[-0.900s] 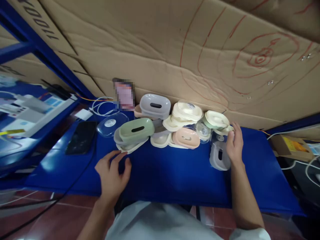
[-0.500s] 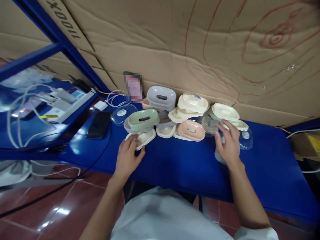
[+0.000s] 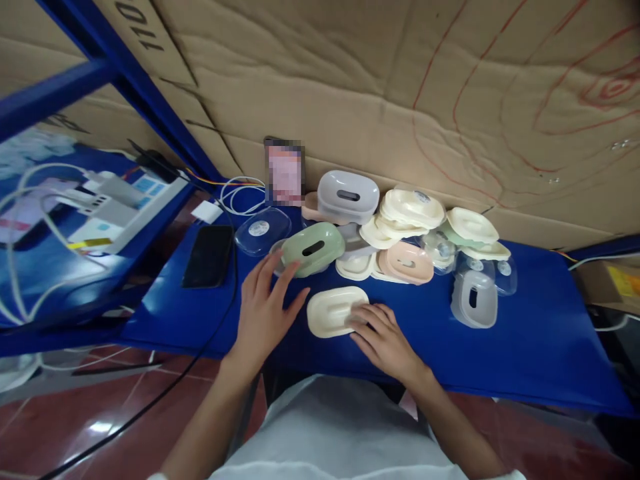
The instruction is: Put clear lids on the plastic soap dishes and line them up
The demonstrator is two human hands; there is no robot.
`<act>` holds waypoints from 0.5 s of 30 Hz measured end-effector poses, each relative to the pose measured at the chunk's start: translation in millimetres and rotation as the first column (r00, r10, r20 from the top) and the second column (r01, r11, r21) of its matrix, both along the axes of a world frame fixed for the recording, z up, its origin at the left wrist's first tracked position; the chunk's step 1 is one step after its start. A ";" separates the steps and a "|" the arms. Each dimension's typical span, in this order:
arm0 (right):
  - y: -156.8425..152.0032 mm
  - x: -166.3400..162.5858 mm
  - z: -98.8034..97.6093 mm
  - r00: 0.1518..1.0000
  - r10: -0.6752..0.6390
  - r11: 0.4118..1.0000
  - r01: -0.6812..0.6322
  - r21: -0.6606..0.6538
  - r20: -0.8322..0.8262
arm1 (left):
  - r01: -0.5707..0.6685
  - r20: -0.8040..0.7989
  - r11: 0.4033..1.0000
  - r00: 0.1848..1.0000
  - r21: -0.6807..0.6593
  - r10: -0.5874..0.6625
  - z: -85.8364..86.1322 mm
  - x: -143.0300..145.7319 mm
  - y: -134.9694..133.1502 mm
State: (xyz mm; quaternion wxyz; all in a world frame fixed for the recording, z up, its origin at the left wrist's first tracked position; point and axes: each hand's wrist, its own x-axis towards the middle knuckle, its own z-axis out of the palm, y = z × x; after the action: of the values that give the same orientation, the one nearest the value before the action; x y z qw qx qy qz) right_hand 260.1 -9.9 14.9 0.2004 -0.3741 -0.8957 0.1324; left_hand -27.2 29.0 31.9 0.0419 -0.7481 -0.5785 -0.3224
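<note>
My right hand grips the right end of a cream oval soap dish tray, its fingers slightly blurred over the rim. The tray lies near the front of the blue table. To its left, my left hand is open, fingers spread, beside a green soap dish with a slot in its middle. The fingertips reach that dish's left edge; whether they touch it I cannot tell. Behind are a grey slotted dish, stacked cream dishes and a peach dish.
On the right stands a translucent grey dish, near clear lids. Left of the dishes are another clear lid, a black phone and a dark cable. A power strip lies farther left. Cardboard walls the back.
The cream tray has moved from beneath the left-hand pile to the front middle. My right hand has left the translucent dish and come left to the tray. My left hand has released the tray.
</note>
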 end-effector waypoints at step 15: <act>-6.8 28.9 -0.4 0.989 -0.125 0.981 0.113 0.158 0.072 | 0.469 -0.025 0.880 0.881 -0.075 -0.472 -3.1 37.8 -49.8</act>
State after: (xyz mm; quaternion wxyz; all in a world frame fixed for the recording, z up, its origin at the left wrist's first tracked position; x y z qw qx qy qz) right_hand 289.0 -16.6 14.6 0.1994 -0.4156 -0.8867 0.0355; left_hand 10.6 -20.8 28.8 -0.0503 -0.8738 -0.3890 -0.2875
